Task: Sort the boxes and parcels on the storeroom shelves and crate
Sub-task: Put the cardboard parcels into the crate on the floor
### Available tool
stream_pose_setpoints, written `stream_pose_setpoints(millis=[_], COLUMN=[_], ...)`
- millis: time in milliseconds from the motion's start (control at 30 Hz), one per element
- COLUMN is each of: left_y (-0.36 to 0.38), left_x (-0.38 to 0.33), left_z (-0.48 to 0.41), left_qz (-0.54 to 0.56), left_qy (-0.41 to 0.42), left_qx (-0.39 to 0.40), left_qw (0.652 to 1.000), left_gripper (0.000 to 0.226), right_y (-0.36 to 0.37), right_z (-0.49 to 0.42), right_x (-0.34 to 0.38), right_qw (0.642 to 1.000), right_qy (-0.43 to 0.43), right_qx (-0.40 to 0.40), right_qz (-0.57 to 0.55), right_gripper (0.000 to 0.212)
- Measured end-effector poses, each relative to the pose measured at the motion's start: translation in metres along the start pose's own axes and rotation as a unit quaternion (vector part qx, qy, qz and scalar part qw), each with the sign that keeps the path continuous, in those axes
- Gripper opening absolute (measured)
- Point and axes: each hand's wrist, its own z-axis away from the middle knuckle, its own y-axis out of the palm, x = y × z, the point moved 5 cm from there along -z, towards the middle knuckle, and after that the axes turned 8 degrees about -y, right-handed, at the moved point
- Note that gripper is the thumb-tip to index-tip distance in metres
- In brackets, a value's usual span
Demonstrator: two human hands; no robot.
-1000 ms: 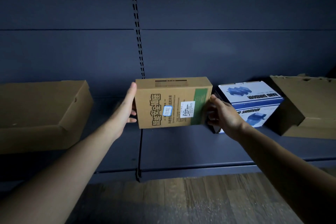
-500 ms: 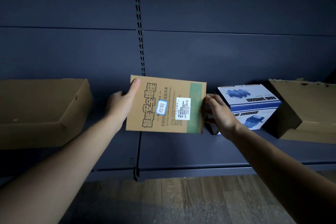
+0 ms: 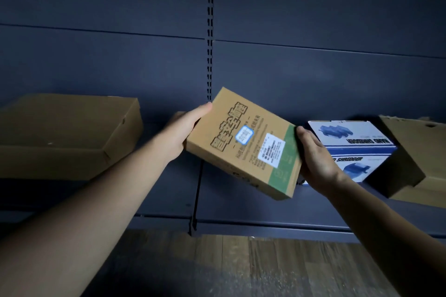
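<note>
Cardboard, plain and brown, forms the flat box (image 3: pixel 243 144), which is held tilted in the air above the middle of the dark shelf (image 3: pixel 241 207), near its front edge. Its face carries bold outlined Chinese characters, a blue-rimmed sticker, a white printed label and a green band along the right end. The left hand (image 3: pixel 183 132) grips the left edge, thumb on the face and fingers hidden behind. The right hand (image 3: pixel 316 159) clasps the green end. A blue-and-white shredder box (image 3: pixel 354 142) stands just behind the right hand, and an open cardboard tray (image 3: pixel 67 132) sits toward the shelf's left end.
</note>
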Motion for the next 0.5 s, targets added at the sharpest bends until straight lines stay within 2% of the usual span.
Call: stream_pose_setpoints(millis=[167, 233, 267, 333, 400, 500], left_y=[0.008, 0.012, 0.013, 0.013, 0.013, 0.014], left_x=[-0.001, 0.0, 0.001, 0.0, -0.002, -0.008], left_z=[-0.005, -0.005, -0.005, -0.004, -0.003, -0.001], left_qz=[0.104, 0.122, 0.124, 0.116, 0.113, 0.123], left_qy=[0.05, 0.064, 0.069, 0.076, 0.083, 0.103], left_qx=[0.073, 0.069, 0.063, 0.06, 0.07, 0.071], left_qw=[0.991, 0.988, 0.988, 0.988, 0.988, 0.984], left_gripper=[0.019, 0.029, 0.038, 0.046, 0.042, 0.037], right_y=[0.003, 0.005, 0.005, 0.005, 0.004, 0.008], right_z=[0.003, 0.0, -0.001, -0.001, 0.001, 0.007], right_x=[0.0, -0.005, -0.007, -0.006, -0.007, -0.003], right_qw=[0.988, 0.983, 0.982, 0.984, 0.988, 0.996], right_qy=[0.023, 0.046, 0.055, 0.065, 0.067, 0.051], right_qx=[-0.085, -0.091, -0.09, -0.08, -0.071, -0.036], right_qz=[-0.124, -0.153, -0.155, -0.148, -0.118, -0.061], right_gripper=[0.032, 0.038, 0.038, 0.021, 0.013, 0.014])
